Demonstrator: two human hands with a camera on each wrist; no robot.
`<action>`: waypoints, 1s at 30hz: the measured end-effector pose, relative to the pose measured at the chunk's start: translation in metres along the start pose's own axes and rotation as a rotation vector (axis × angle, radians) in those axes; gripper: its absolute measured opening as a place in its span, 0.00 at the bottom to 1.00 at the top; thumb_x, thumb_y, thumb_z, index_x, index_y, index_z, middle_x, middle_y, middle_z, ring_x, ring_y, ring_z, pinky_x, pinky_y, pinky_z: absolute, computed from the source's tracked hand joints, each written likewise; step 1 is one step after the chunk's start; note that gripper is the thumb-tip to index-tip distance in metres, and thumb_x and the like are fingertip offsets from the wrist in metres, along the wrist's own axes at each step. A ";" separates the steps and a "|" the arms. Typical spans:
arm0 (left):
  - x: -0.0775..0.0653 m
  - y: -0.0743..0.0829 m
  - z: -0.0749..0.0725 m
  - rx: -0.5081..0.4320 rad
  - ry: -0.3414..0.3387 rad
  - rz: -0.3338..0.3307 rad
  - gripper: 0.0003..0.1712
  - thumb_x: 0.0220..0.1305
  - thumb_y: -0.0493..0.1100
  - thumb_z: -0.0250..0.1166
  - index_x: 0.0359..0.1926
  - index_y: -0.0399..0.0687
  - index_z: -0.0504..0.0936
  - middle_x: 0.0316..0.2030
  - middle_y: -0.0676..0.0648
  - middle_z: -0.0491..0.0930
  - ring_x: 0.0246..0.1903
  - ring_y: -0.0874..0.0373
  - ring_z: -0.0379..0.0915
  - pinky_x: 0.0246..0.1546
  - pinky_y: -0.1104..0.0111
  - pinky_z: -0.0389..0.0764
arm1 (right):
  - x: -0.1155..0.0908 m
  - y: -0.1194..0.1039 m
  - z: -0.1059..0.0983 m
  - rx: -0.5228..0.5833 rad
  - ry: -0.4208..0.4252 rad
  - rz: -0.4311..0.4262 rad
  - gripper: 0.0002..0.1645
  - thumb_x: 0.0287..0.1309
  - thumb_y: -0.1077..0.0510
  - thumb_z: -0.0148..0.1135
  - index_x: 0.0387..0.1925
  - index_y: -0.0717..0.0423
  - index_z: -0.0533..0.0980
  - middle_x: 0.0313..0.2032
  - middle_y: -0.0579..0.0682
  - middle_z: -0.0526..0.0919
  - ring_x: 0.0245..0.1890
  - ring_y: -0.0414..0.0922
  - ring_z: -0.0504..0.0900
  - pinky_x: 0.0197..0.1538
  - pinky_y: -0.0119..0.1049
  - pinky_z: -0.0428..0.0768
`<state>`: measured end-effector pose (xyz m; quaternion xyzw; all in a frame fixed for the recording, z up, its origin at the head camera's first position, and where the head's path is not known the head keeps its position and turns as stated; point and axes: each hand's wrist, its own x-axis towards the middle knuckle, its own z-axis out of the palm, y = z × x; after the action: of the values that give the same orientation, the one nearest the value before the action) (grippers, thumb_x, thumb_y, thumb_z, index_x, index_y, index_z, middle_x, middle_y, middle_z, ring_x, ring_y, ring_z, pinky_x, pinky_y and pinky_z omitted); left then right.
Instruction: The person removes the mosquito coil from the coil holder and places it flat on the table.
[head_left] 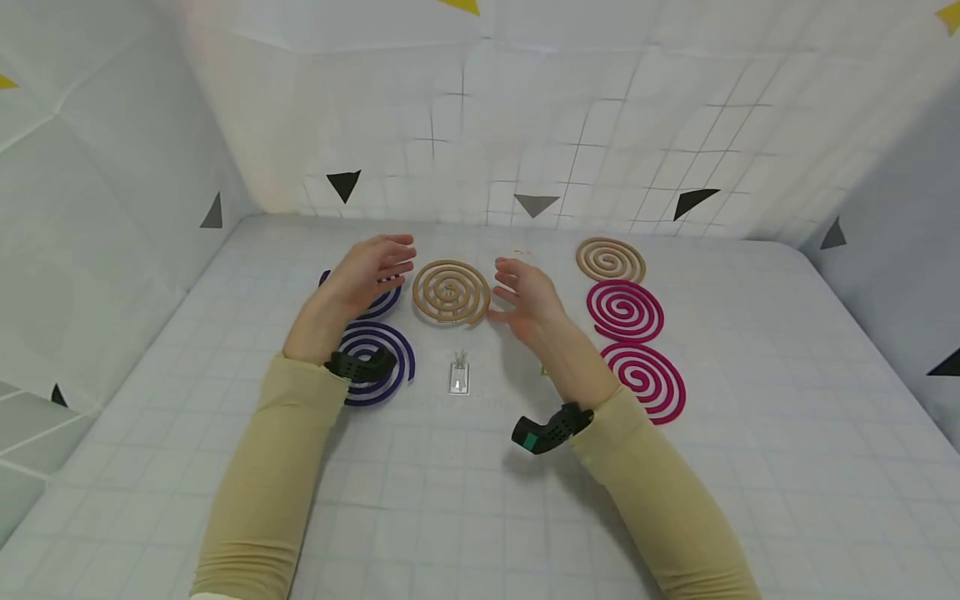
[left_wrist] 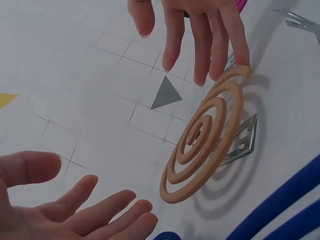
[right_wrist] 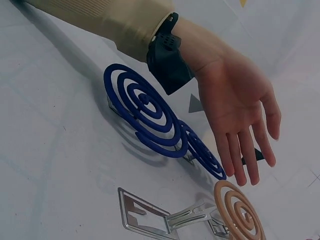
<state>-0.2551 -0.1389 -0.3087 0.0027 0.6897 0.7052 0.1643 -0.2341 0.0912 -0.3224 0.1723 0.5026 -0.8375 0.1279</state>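
Now, in the head view, we see a tan coil near the middle, between our left grip and right grip, both loose and empty. From the left wrist, it leans right of the middle; we can't tell if our right grip touches it. From the right wrist, it's lower right.

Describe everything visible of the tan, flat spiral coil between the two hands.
The tan, flat spiral coil is round, a matt strip wound in several open turns from a small centre to a free outer end. It looks whole. It lies roughly level, raised above the white table on a thin, silver-coloured metal stand. The bare right hand has fingertips at its outer end, though contact is unclear; the bare left hand is apart from it.
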 end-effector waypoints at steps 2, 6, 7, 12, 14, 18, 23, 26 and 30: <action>0.000 -0.001 0.001 0.012 -0.005 0.000 0.29 0.77 0.41 0.47 0.75 0.40 0.59 0.74 0.39 0.59 0.75 0.44 0.53 0.75 0.56 0.57 | 0.001 0.000 0.000 0.014 0.009 0.012 0.15 0.69 0.59 0.51 0.55 0.54 0.71 0.74 0.55 0.57 0.75 0.54 0.53 0.73 0.64 0.56; 0.000 -0.003 0.002 0.041 -0.014 -0.011 0.29 0.77 0.42 0.47 0.75 0.41 0.59 0.75 0.39 0.56 0.75 0.44 0.50 0.76 0.57 0.56 | 0.000 0.001 0.000 0.027 0.017 0.029 0.11 0.70 0.58 0.53 0.51 0.54 0.71 0.73 0.56 0.57 0.73 0.54 0.56 0.72 0.64 0.59; 0.000 -0.003 0.003 0.048 -0.018 -0.015 0.29 0.77 0.42 0.47 0.75 0.41 0.58 0.76 0.39 0.55 0.76 0.44 0.49 0.76 0.57 0.55 | 0.000 0.001 0.000 0.031 0.016 0.034 0.10 0.70 0.58 0.53 0.50 0.54 0.70 0.74 0.56 0.57 0.73 0.55 0.56 0.72 0.64 0.60; 0.000 -0.003 0.004 0.081 -0.032 -0.043 0.29 0.78 0.44 0.46 0.75 0.43 0.58 0.77 0.42 0.52 0.77 0.45 0.45 0.76 0.56 0.54 | 0.000 0.002 -0.001 0.019 0.009 0.057 0.13 0.70 0.56 0.53 0.53 0.52 0.70 0.74 0.55 0.56 0.73 0.54 0.57 0.71 0.63 0.63; 0.000 -0.003 0.005 0.087 -0.040 -0.051 0.29 0.78 0.44 0.46 0.76 0.44 0.58 0.78 0.42 0.50 0.77 0.44 0.44 0.76 0.55 0.54 | 0.000 0.002 -0.002 0.016 0.011 0.066 0.18 0.70 0.56 0.53 0.58 0.51 0.68 0.74 0.55 0.55 0.73 0.54 0.57 0.70 0.62 0.65; 0.001 -0.004 0.006 0.101 -0.049 -0.055 0.30 0.78 0.45 0.46 0.76 0.44 0.58 0.78 0.42 0.49 0.77 0.43 0.45 0.76 0.54 0.55 | 0.002 0.002 -0.004 0.033 0.016 0.090 0.32 0.68 0.57 0.55 0.70 0.46 0.58 0.74 0.57 0.54 0.73 0.54 0.60 0.69 0.60 0.67; 0.002 -0.006 0.007 0.122 -0.044 -0.064 0.30 0.78 0.45 0.47 0.76 0.45 0.58 0.77 0.42 0.50 0.76 0.44 0.49 0.74 0.54 0.59 | 0.004 0.003 -0.006 0.048 0.017 0.112 0.39 0.68 0.58 0.55 0.74 0.41 0.51 0.73 0.58 0.55 0.70 0.55 0.64 0.69 0.57 0.69; 0.003 -0.007 0.008 0.124 -0.045 -0.067 0.30 0.77 0.45 0.47 0.76 0.46 0.58 0.77 0.41 0.51 0.75 0.45 0.51 0.73 0.54 0.62 | 0.005 0.003 -0.006 0.052 0.014 0.115 0.34 0.68 0.57 0.54 0.71 0.43 0.55 0.72 0.58 0.57 0.69 0.54 0.67 0.68 0.55 0.70; 0.002 -0.007 0.009 0.117 -0.035 -0.065 0.29 0.77 0.45 0.48 0.75 0.46 0.60 0.77 0.41 0.52 0.74 0.45 0.53 0.72 0.55 0.64 | 0.006 0.004 -0.006 0.060 -0.010 0.124 0.27 0.69 0.57 0.54 0.67 0.47 0.61 0.70 0.59 0.62 0.67 0.52 0.70 0.69 0.53 0.70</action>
<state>-0.2534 -0.1294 -0.3151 0.0023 0.7265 0.6578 0.1988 -0.2374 0.0948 -0.3306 0.2028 0.4651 -0.8434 0.1769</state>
